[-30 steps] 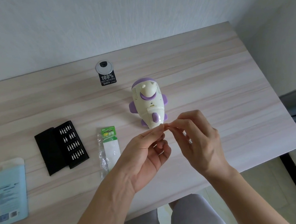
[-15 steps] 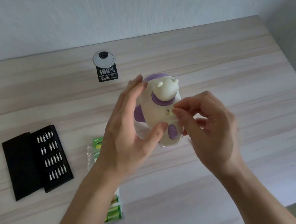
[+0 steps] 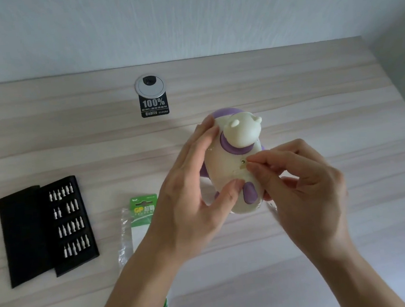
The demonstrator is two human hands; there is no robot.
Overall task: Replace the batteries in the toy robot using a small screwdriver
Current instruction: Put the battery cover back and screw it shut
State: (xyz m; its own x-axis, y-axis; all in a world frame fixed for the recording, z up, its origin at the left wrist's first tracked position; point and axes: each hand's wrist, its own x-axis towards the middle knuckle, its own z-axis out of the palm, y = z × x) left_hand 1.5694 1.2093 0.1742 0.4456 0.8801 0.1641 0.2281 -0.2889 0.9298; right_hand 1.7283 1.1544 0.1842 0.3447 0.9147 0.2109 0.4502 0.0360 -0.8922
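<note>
Toy robot (image 3: pixel 235 172), white with purple trim, sits over the middle of the bench (image 3: pixel 340 105), and I see the left hand (image 3: pixel 189 204) gripping it: fingers spread up its side, thumb pressed on its lower front. The right hand (image 3: pixel 306 192) is at its right side, wrist low, thumb and forefinger pinched together at a small screw hole (image 3: pixel 242 161). Whether they hold anything, I cannot tell.

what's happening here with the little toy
A person is working on the toy robot at a wooden table. The left hand grips its body, thumb on the lower front, while the right hand pinches at a small screw just below the purple collar. Neither hand holds a screwdriver; the open bit case and battery pack lie to the left.
</note>
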